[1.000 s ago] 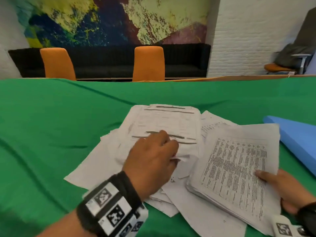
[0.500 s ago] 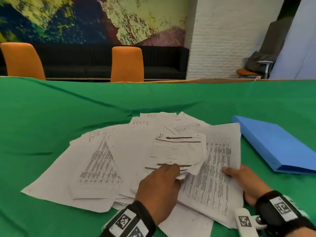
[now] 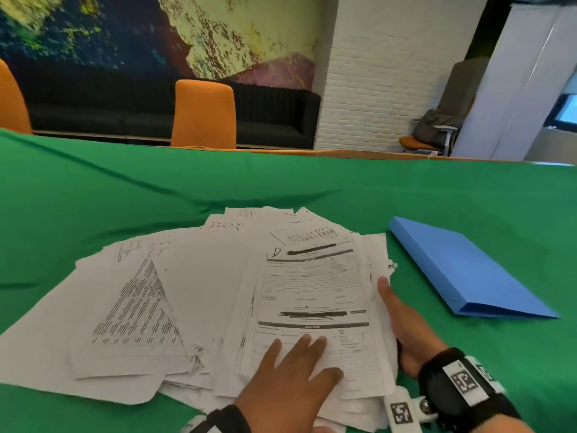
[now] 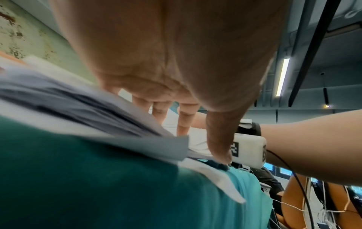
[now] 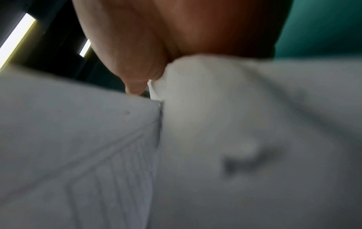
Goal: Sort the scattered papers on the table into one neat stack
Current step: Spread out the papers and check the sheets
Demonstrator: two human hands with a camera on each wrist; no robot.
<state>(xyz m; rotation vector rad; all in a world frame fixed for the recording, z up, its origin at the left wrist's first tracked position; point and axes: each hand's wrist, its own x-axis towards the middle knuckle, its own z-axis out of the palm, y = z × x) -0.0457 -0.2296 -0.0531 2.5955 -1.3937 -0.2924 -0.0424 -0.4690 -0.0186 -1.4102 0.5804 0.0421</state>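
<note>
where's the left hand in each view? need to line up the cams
Head: left hand at bottom centre, lying flat on the form sheet atop the paper pile.
Left wrist: palm fills the top centre, fingers pointing down at the papers.
Right wrist: not in it; only the right hand gripping paper.
Shared landmark: the green tablecloth, at lower left in the left wrist view and top right in the right wrist view.

I'm working in what looks like an office meeting lounge: a long tabletop [image 3: 93, 195] under green cloth, orange chairs [image 3: 203, 115] pulled up to it, a black sofa [image 3: 274, 120] below an abstract mural [image 3: 156, 32], white brick wall [image 3: 390, 73], and a blue binder [image 3: 462, 270].
</note>
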